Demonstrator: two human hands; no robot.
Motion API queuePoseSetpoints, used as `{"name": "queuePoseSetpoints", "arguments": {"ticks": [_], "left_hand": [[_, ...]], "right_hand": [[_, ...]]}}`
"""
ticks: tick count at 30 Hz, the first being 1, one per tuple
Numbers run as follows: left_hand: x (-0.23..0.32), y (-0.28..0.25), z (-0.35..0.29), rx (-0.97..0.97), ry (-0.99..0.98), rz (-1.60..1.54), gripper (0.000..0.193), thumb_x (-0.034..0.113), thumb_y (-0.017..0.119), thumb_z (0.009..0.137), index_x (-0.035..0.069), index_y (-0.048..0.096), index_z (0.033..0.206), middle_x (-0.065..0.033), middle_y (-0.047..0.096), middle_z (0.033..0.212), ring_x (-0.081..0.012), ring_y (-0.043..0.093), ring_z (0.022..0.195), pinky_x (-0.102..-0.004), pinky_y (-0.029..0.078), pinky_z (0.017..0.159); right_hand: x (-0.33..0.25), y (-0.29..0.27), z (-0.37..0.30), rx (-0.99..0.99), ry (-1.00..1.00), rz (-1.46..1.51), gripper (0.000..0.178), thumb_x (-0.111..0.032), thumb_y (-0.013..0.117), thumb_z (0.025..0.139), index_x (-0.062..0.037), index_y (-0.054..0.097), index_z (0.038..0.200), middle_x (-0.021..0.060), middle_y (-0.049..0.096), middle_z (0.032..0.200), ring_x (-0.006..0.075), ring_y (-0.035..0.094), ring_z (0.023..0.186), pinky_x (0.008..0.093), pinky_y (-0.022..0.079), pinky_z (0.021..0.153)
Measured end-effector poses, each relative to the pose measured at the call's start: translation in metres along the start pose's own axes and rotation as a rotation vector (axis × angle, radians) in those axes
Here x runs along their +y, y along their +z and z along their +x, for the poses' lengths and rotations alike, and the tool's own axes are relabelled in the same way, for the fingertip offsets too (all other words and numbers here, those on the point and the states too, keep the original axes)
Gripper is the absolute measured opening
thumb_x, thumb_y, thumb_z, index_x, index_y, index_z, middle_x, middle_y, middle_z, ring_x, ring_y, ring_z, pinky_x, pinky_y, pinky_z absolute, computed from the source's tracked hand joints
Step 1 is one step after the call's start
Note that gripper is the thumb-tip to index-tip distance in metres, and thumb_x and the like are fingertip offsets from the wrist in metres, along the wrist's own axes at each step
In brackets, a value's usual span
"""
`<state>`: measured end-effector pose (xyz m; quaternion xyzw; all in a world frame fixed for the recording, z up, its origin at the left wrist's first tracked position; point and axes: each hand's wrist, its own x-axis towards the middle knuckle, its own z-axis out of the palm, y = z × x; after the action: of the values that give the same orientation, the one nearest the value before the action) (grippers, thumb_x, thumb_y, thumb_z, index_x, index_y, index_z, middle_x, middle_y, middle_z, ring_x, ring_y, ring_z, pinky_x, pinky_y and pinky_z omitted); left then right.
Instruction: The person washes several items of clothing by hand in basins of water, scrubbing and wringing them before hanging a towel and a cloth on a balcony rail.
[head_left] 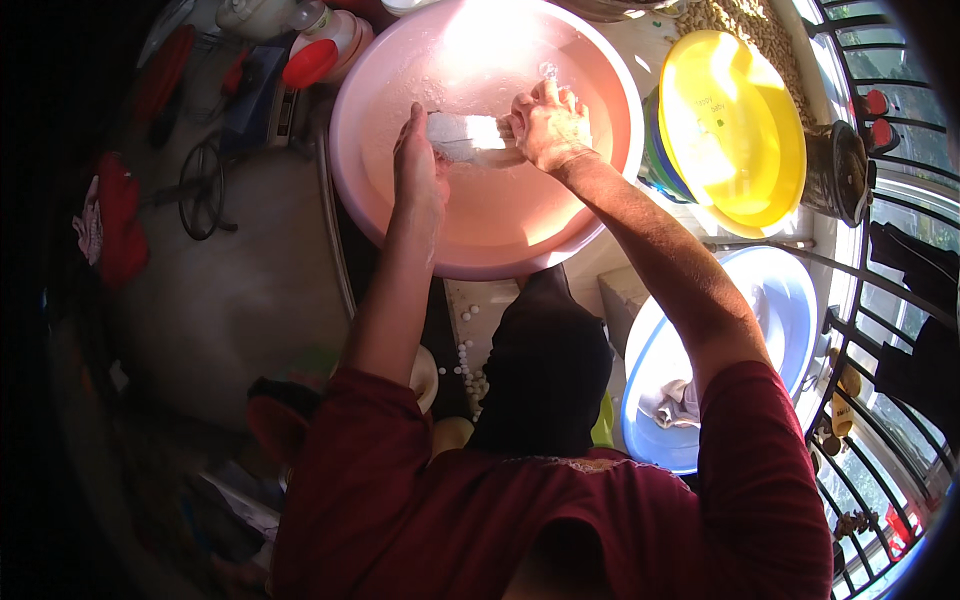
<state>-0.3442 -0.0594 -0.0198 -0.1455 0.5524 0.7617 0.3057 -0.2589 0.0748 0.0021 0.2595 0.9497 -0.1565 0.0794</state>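
A pale pink basin [345,175] with water in it stands in front of me. Over the water a white piece of cloth [465,135] is stretched between my two hands; its exact kind cannot be made out. My left hand [420,160] holds its left end, with the fingers pointing up along that edge and the palm against it. At the other end my right hand [553,128] is curled over the cloth, knuckles up. Bubbles float by the right fingers, and strong sunlight falls on part of the cloth.
A yellow basin [745,130] leans on stacked basins at the right. Below it, a light blue basin [655,445] holds a greyish cloth [678,405]. Barred windows [910,150] line the right side. Small white balls [465,355] lie on the floor. A red-lidded container [312,63] stands upper left.
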Motion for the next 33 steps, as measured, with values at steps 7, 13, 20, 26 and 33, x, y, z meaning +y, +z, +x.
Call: {"name": "queuePoseSetpoints", "arguments": {"ticks": [7,13,20,26,33], "left_hand": [[-0.030,-0.055,0.045,-0.081,-0.334,0.124,0.035,0.027,0.043,0.091,0.010,0.046,0.122,-0.0091,0.051,0.115,-0.0235,0.052,0.102,-0.0437,0.045,0.082],[-0.051,-0.042,0.044,-0.311,-0.180,-0.006,0.035,0.033,0.037,0.093,0.008,0.048,0.116,-0.0084,0.053,0.110,-0.0221,0.051,0.104,-0.0392,0.043,0.087],[-0.008,-0.006,-0.036,-0.340,0.017,-0.358,0.032,0.035,0.036,0.094,0.009,0.049,0.108,-0.0059,0.052,0.104,-0.0197,0.050,0.099,-0.0354,0.043,0.085],[-0.046,-0.025,0.015,-0.535,0.006,-0.564,0.035,0.037,0.034,0.095,0.008,0.049,0.108,-0.0056,0.053,0.104,-0.0202,0.051,0.098,-0.0347,0.044,0.085],[-0.016,0.025,-0.022,-0.110,-0.108,-0.080,0.042,0.040,0.032,0.096,0.006,0.050,0.114,-0.0066,0.055,0.109,-0.0176,0.055,0.100,-0.0338,0.045,0.085]], "right_hand": [[-0.023,0.037,-0.007,-0.190,-0.409,-0.194,0.069,-0.033,0.052,0.083,-0.0145,0.020,0.141,0.0186,0.028,0.139,0.0329,0.021,0.132,0.0506,0.005,0.109],[-0.057,0.019,-0.008,0.142,-0.393,0.086,0.045,-0.019,0.057,0.077,-0.0162,0.050,0.121,0.0036,0.062,0.103,0.0245,0.048,0.103,0.0489,0.019,0.102],[-0.086,-0.017,-0.059,0.294,-0.573,0.474,0.029,-0.028,0.061,0.077,-0.0148,0.057,0.102,0.0063,0.061,0.086,0.0270,0.060,0.082,0.0374,0.050,0.066],[-0.070,0.008,-0.025,0.329,-0.400,0.435,0.039,-0.044,0.052,0.085,-0.0057,0.054,0.091,0.0125,0.060,0.071,0.0300,0.061,0.061,0.0381,0.050,0.056],[-0.026,0.005,0.014,-0.048,0.109,0.421,0.046,-0.046,0.039,0.090,-0.0052,0.054,0.104,0.0154,0.064,0.089,0.0296,0.061,0.089,0.0391,0.047,0.078]]}}
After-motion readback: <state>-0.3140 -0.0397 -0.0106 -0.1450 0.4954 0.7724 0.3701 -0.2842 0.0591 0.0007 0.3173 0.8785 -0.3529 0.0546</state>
